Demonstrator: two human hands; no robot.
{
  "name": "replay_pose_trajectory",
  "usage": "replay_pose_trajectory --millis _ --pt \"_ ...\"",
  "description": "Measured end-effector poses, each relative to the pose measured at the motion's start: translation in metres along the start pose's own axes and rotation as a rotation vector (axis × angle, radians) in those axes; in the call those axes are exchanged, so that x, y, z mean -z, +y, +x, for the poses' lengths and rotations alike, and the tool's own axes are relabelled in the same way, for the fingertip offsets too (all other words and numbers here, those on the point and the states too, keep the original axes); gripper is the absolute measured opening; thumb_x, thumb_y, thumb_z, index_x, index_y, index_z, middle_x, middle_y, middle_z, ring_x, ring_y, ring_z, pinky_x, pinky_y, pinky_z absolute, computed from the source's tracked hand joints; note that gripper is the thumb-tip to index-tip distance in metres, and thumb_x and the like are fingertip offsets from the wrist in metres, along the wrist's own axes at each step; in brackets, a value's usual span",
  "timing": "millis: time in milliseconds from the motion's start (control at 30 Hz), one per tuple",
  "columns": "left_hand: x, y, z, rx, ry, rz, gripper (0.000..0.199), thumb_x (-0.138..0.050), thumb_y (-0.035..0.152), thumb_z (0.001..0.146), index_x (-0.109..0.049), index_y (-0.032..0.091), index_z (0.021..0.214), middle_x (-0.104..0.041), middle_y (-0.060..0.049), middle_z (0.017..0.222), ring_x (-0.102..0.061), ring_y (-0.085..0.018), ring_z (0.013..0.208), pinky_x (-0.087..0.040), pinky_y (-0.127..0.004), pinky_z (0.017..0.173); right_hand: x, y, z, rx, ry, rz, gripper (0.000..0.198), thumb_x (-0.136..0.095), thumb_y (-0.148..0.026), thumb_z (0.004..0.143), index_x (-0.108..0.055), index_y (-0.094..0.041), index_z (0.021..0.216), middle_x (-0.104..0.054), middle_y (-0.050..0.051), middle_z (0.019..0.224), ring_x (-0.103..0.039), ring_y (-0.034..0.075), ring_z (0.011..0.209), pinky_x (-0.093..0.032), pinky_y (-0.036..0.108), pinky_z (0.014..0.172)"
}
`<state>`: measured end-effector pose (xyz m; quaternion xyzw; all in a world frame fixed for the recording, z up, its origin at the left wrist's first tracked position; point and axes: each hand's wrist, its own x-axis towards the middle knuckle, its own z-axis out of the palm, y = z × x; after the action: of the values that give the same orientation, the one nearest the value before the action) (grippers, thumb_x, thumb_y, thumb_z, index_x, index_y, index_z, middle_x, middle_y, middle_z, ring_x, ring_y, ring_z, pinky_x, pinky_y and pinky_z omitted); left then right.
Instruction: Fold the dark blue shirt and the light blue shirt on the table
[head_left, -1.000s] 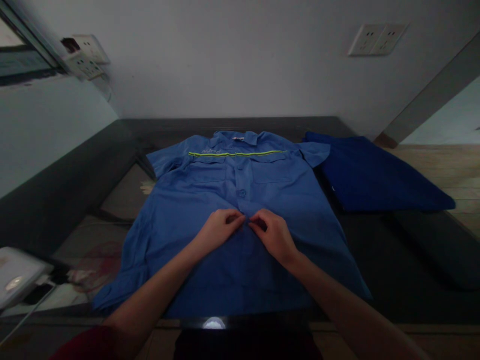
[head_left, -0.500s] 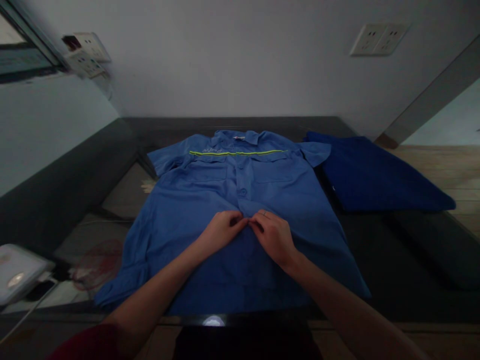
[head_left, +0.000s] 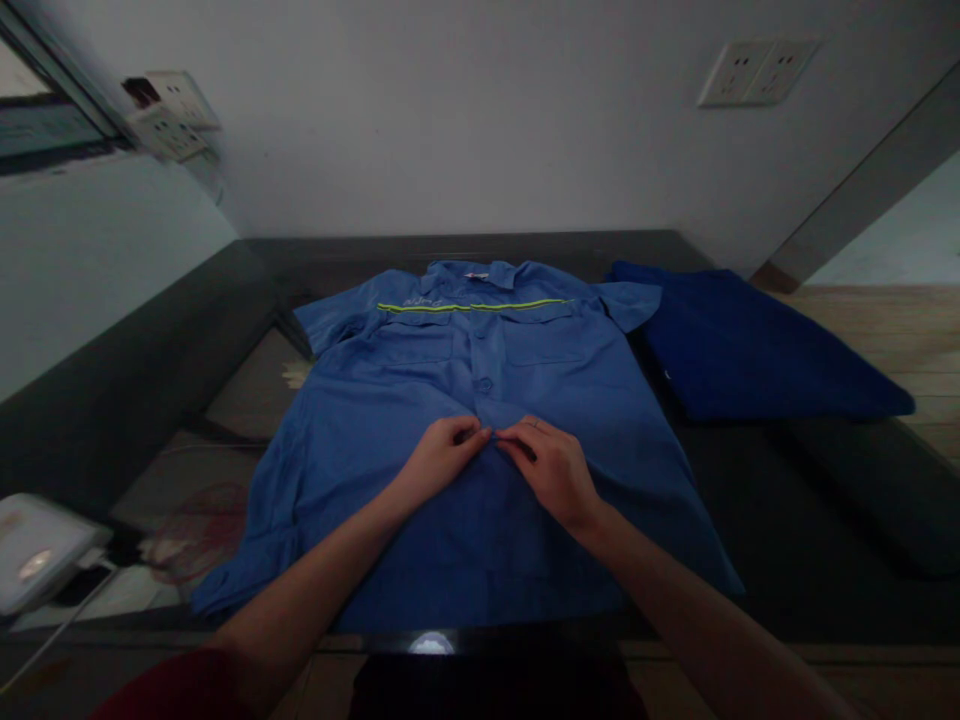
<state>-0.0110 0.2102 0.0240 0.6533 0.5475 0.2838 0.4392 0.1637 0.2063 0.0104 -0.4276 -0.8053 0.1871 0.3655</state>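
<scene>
A blue work shirt (head_left: 375,450) lies face up on the dark table, its collar at the far side and a yellow-green stripe (head_left: 480,306) across the chest. A round button (head_left: 484,385) shows on the front placket. Just below it, my left hand (head_left: 445,452) pinches the placket between thumb and fingers. My right hand (head_left: 551,465), with a ring on one finger, pinches the cloth right beside it, the fingertips of both hands almost touching. Whether a button sits between them is hidden by the fingers.
Dark blue folded cloth (head_left: 750,350) lies to the right of the shirt. A white box-shaped device (head_left: 45,550) with a cable stands at the left front. Behind the table (head_left: 810,540) rises a wall with sockets (head_left: 759,73).
Both hands stay at the same spot on the placket. The fingertips have shifted very slightly, with a small gap now between them. The shirt lies as before.
</scene>
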Motion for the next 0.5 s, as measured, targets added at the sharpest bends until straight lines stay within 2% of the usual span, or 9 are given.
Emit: replay_pose_trajectory --millis 300,500 --pt "0.0001 0.0016 -0.0003 0.053 -0.003 -0.155 0.037 -0.051 0.050 0.079 -0.046 0.018 0.062 -0.038 0.005 0.057 -0.033 -0.009 0.052 -0.024 -0.023 0.049 0.0022 -0.0012 0.0017 -0.001 0.034 0.034 0.010 -0.060 -0.012 0.085 -0.067 -0.019 0.087 -0.067 0.003 0.083 -0.063 0.017 0.077 -0.049 0.027 0.073" --pt "-0.0019 -0.0011 0.0001 0.000 0.003 -0.129 0.034 -0.051 0.047 0.080 -0.050 0.017 0.064 -0.038 0.005 0.058 -0.034 -0.010 0.054 -0.026 -0.022 0.049 0.0031 -0.0009 0.0016 0.003 0.032 0.000 0.007 -0.060 -0.017 0.086 -0.066 -0.020 0.088 -0.066 0.002 0.082 -0.063 0.016 0.075 -0.048 0.026 0.070"
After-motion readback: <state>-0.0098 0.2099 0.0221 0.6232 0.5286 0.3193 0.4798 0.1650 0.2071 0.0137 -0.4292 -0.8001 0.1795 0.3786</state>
